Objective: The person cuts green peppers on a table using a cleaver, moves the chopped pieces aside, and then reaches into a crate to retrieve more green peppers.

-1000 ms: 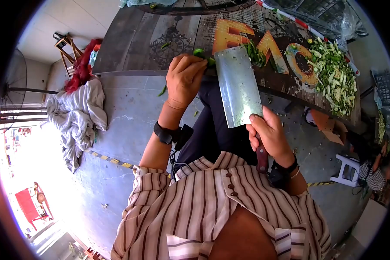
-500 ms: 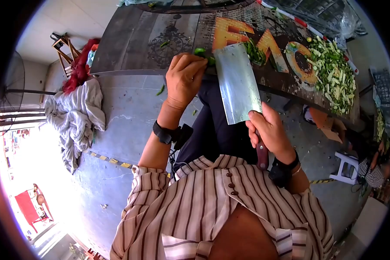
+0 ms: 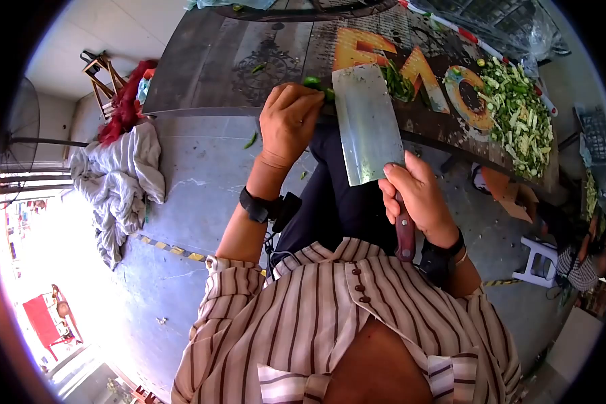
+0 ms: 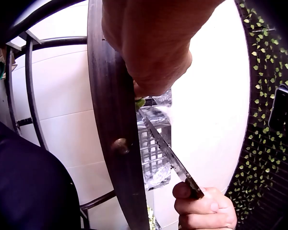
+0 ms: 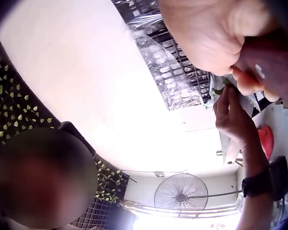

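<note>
At the near edge of the table (image 3: 202, 87), my left hand (image 3: 288, 124) pinches a green pepper (image 3: 312, 82) under bent fingers, which hide part of it. My right hand (image 3: 421, 202) grips the dark red handle of a cleaver (image 3: 369, 124), the thumb at the base of the blade. Its broad blade stands just right of the pepper and overlaps the table edge in the head view. In the left wrist view, the cleaver (image 4: 168, 151) is seen edge-on, its far end close to the green piece under the left hand. Cut green strips (image 3: 398, 82) lie beyond the blade.
A large heap of chopped green and pale pieces (image 3: 518, 121) covers the table's right end. A small green bit (image 3: 258, 68) lies left of the hands. A white stool (image 3: 537, 264) stands at right on the floor. Grey cloth (image 3: 118, 182) hangs at left, near a fan (image 5: 181, 197).
My right hand and the cleaver have shifted slightly up and to the left in the head view. The left hand stays in place with the pepper.
</note>
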Demonstrator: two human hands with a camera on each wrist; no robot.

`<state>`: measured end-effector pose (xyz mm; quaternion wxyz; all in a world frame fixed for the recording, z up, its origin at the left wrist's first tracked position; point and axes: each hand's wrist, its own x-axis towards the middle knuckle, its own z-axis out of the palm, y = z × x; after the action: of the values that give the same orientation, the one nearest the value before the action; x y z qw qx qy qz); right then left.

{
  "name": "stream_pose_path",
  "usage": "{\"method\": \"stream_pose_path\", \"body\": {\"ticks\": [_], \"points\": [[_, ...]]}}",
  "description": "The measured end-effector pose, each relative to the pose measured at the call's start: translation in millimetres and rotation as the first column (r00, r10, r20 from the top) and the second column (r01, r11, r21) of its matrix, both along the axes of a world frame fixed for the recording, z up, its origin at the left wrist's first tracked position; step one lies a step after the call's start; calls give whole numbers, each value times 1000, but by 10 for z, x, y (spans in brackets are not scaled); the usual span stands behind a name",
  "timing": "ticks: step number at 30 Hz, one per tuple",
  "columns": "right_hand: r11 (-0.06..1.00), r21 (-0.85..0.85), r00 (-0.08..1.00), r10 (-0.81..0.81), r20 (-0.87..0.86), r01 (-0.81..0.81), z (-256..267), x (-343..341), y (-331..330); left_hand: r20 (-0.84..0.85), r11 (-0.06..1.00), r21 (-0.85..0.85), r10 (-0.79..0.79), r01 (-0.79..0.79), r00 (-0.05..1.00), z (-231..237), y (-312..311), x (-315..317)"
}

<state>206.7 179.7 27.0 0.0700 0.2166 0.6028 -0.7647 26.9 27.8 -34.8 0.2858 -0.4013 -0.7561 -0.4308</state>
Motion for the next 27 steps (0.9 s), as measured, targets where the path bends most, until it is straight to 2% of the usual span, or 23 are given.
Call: {"method": "stream_pose_path", "body": {"ticks": [15, 24, 27], "points": [[992, 121, 999, 22, 38, -27, 26, -12, -54, -12, 1000, -3, 4, -4, 1000, 3, -3, -5], [997, 80, 1000, -18, -11, 19, -29, -124, -96, -8, 1000, 4, 20, -20, 1000, -18, 17, 4], [993, 108, 998, 42, 44, -46, 31, -46, -102, -9, 1000, 15, 18, -18, 1000, -14, 6, -1]]}}
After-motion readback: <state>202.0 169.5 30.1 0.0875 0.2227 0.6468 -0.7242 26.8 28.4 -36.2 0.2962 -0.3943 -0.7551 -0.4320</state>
